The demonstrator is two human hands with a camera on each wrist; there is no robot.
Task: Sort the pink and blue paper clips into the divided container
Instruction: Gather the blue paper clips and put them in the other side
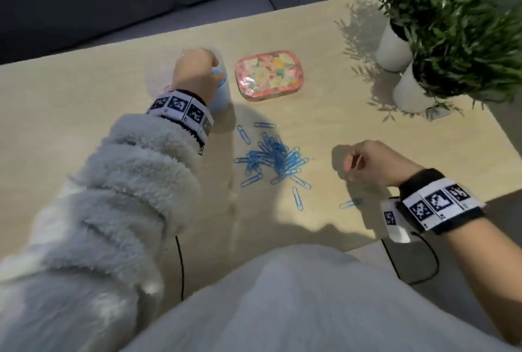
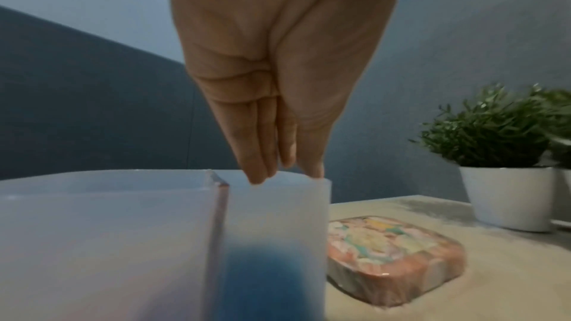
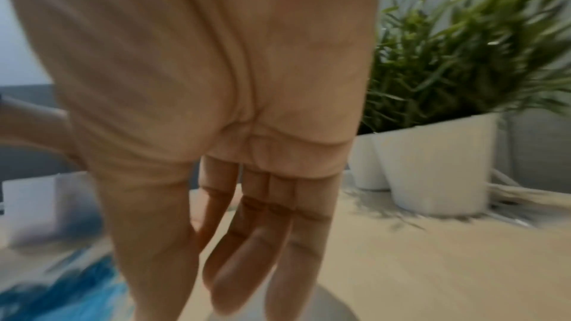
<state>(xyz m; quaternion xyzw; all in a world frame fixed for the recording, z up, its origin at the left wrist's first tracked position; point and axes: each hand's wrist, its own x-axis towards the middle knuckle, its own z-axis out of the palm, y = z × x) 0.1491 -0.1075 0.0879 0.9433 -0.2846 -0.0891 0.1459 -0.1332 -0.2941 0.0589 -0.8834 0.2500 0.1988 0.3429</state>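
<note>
A translucent divided container [image 1: 220, 97] stands at the table's back left. My left hand [image 1: 195, 72] hovers over it. In the left wrist view its straight fingers [image 2: 256, 167] point down to the rim of the right compartment [image 2: 271, 216], where blue clips [image 2: 262, 277] show through the wall. No clip shows between the fingers. A bit of pink [image 1: 169, 87] shows by the left compartment. A pile of blue paper clips [image 1: 271, 156] lies mid-table, with stray ones [image 1: 350, 203] nearer me. My right hand [image 1: 356, 165] hangs to the right of the pile, fingers [image 3: 247, 265] relaxed and holding nothing.
A pink patterned tin [image 1: 269, 75] lies just right of the container. Two leafy plants in white pots [image 1: 394, 46] [image 1: 412, 91] stand at the back right corner. The table's right edge runs close past the right wrist. Black cables [image 1: 180, 267] hang at the near edge.
</note>
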